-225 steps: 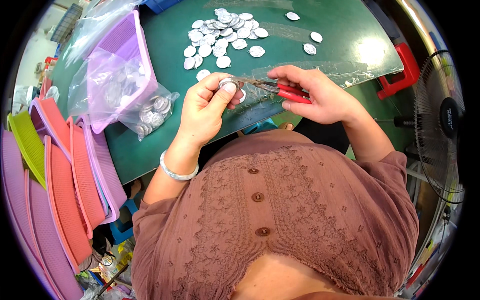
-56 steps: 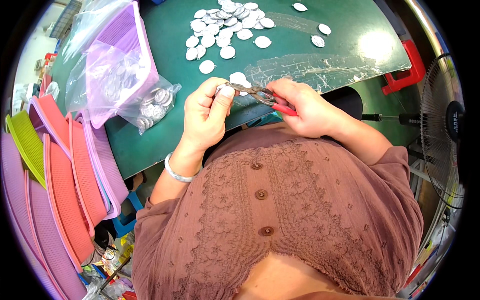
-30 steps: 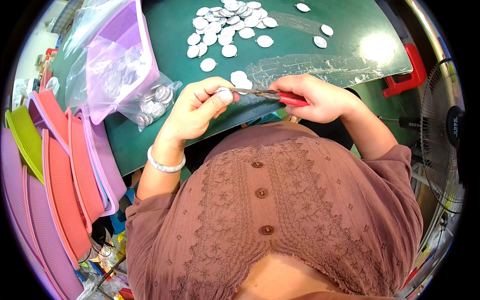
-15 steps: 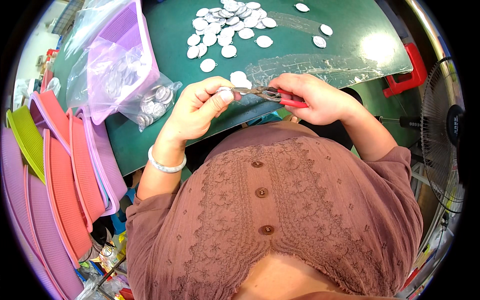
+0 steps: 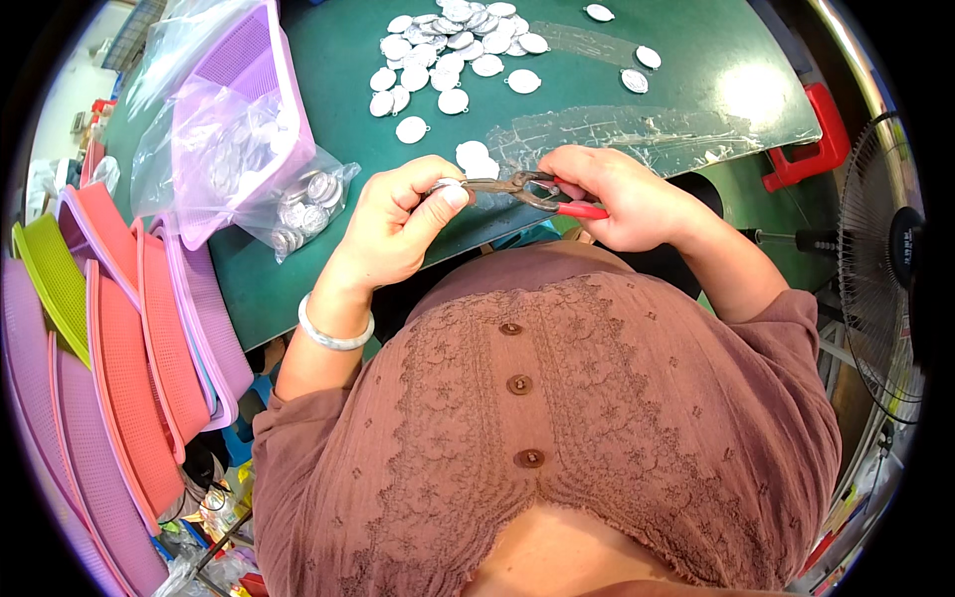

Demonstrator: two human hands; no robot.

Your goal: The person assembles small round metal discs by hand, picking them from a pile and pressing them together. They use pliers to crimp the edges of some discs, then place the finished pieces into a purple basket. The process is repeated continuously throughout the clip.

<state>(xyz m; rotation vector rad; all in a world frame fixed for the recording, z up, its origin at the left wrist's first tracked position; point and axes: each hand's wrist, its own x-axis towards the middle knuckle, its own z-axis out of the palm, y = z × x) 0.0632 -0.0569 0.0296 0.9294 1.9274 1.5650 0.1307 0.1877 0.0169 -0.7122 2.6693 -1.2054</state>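
Between thumb and fingers, my left hand pinches a small silver medallion, mostly covered by the fingertips. My right hand is wrapped round the red handles of a pair of pliers. The pliers point left, and their jaw tips meet the medallion at my left fingertips. Whether the jaws bite on its edge or loop is too small to tell. Just beyond the jaws, a couple of pale medallions lie on the green table. Farther back is a loose heap of silver oval medallions with small end loops.
At the left, a clear plastic bag of medallions lies against a tilted purple basket. Stacked pink, purple and green baskets crowd my left side. A red clamp-like part sits at the table's right edge, near a black fan.
The plier handles have spread apart in my right hand, and the jaws now show more plainly. My left hand has shifted very slightly.
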